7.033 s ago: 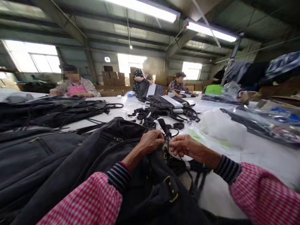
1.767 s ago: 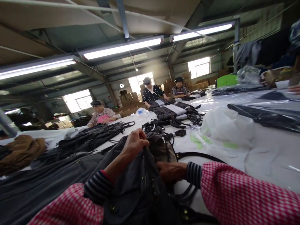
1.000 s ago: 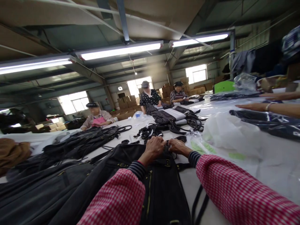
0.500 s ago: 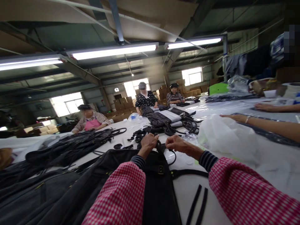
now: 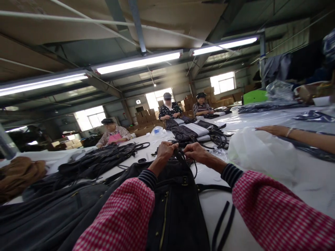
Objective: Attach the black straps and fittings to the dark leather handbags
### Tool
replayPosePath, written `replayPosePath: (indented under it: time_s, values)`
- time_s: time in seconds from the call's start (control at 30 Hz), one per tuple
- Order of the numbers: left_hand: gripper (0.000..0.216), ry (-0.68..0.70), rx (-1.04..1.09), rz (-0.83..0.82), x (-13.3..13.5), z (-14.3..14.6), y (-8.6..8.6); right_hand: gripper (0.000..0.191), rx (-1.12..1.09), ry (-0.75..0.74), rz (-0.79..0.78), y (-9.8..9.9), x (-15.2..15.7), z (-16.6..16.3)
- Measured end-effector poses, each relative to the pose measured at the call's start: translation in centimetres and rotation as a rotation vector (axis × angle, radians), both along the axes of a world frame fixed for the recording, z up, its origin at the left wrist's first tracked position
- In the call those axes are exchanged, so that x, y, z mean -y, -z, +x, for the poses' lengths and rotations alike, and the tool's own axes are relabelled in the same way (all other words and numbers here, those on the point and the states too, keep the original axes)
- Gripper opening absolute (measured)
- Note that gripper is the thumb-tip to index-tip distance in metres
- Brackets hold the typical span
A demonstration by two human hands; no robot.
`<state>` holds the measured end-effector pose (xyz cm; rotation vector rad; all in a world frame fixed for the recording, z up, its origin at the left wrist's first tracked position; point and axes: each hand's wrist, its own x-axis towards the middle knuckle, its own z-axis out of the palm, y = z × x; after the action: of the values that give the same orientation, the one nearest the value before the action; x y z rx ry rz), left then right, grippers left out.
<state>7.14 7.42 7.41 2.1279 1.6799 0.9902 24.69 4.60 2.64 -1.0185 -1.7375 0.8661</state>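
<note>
A black fabric bag with a gold-toned zip [image 5: 185, 212] lies on the white table [image 5: 213, 199] closest to me, its upper end reaching to my hands. Beside its lower right edge I see two narrow black straps [image 5: 225, 226], and against its left side a dark grey fabric bag [image 5: 52, 219].

At the upper end, my left hand [image 5: 165, 152] has thumb and fingers pinched together on a short black strap [image 5: 180, 157]. My right hand [image 5: 198, 153] is just beside it, fingers curled narrow; I cannot tell whether they grip anything. A thin black cord [image 5: 195, 170] hangs below them.

Farther left I have a crumpled brown cloth bundle [image 5: 23, 174] and a heap of black bags [image 5: 104, 160]. To the right, a co-worker's hand with a pale wristband [image 5: 273, 130] reaches in at a cloudy white plastic sheet [image 5: 261, 150].

Beyond my hands are stacked black bags with pale bands [image 5: 195, 129]. Across the table I make out a person in a pink apron [image 5: 115, 136], another in a polka-dot top [image 5: 170, 109] and a third in a patterned top [image 5: 201, 108], with brown cardboard boxes [image 5: 143, 116] behind.
</note>
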Motion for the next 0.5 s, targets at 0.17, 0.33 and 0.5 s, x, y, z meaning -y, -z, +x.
replayPosePath:
  time_s: [0.17,0.33,0.5]
  values:
    - [0.045,0.014,0.042,0.078,0.5,0.8,-1.7,0.012,0.009,0.005,0.044,-1.8,0.8,-0.3]
    - [0.047,0.020,0.007,0.109,0.4,1.2,-2.9,0.025,0.014,0.112,0.077,-2.5,0.2,-0.4]
    - [0.045,-0.072,-0.020,0.124,-0.2,1.4,-2.3,0.020,0.180,0.205,0.150,-2.6,-1.2,-0.3]
